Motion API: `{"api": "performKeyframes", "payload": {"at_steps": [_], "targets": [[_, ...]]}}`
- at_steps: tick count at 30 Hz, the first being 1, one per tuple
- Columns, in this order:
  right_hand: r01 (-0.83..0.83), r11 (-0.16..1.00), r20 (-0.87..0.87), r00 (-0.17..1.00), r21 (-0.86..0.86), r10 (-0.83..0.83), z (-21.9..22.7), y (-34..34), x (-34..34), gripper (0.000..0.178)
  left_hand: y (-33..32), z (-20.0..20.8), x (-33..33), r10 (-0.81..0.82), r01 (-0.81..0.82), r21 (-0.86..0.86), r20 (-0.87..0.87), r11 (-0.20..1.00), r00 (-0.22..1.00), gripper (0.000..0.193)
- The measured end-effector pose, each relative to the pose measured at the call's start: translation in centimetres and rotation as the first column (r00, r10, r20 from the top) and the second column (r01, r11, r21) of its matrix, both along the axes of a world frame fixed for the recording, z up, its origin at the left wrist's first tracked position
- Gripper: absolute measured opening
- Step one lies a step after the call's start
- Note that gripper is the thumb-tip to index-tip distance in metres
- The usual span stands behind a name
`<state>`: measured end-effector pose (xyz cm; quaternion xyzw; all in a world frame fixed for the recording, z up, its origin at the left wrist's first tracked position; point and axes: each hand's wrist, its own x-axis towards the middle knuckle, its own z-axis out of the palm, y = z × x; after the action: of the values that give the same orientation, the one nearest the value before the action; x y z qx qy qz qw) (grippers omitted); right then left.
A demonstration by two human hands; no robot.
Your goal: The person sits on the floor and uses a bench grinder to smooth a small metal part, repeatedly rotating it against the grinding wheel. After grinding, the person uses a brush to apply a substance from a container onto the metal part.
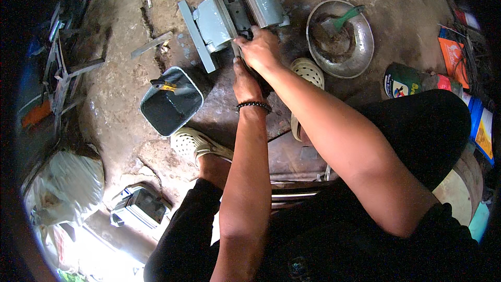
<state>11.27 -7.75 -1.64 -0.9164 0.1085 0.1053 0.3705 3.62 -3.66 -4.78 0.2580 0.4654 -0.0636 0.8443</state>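
A blue-grey painted metal machine part (213,23) with two rounded blocks, a dark slot between them and a flat plate at its left end lies on the floor ahead of me. At its near edge, my right hand (259,48) is closed, fingers curled against a narrow grey strip (236,49). Just below, my left hand (245,79), a dark beaded bracelet at its wrist, is also closed, its fingertips at the strip's lower end. Whether the strip is loose or belongs to the metal part I cannot tell. My hands hide much of it.
A cut-open container (147,117) of dark liquid, with a paintbrush (166,85) across it, stands left. At right, a metal bowl (367,52) holds a green-handled brush (348,16). A grey flat bar (151,45) lies at left. My clogs (189,143) flank the work; cans (404,79) stand right.
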Motion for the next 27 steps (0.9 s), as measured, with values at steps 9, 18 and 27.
{"api": "performKeyframes", "payload": {"at_steps": [9, 18, 27], "targets": [[-0.005, 0.999, -0.136, 0.991, 0.032, 0.010, -0.1, -0.5, -0.3, 0.036, -0.4, -1.8, -1.8, -0.097, 0.103, 0.081, -0.073, 0.991, 0.993, 0.071], [-0.005, 1.000, 0.049, 0.999, 0.030, 0.004, -0.3, 0.1, -0.5, 0.035, 0.6, -1.9, -1.1, -0.199, 0.218, 0.131, -0.145, 0.967, 0.969, 0.069], [-0.050, 0.993, -0.094, 0.994, 0.108, 0.060, -1.0, -2.8, -2.8, 0.035, 0.6, 2.4, -2.6, -0.495, 0.679, 0.371, -0.480, 0.634, 0.724, 0.066]]}}
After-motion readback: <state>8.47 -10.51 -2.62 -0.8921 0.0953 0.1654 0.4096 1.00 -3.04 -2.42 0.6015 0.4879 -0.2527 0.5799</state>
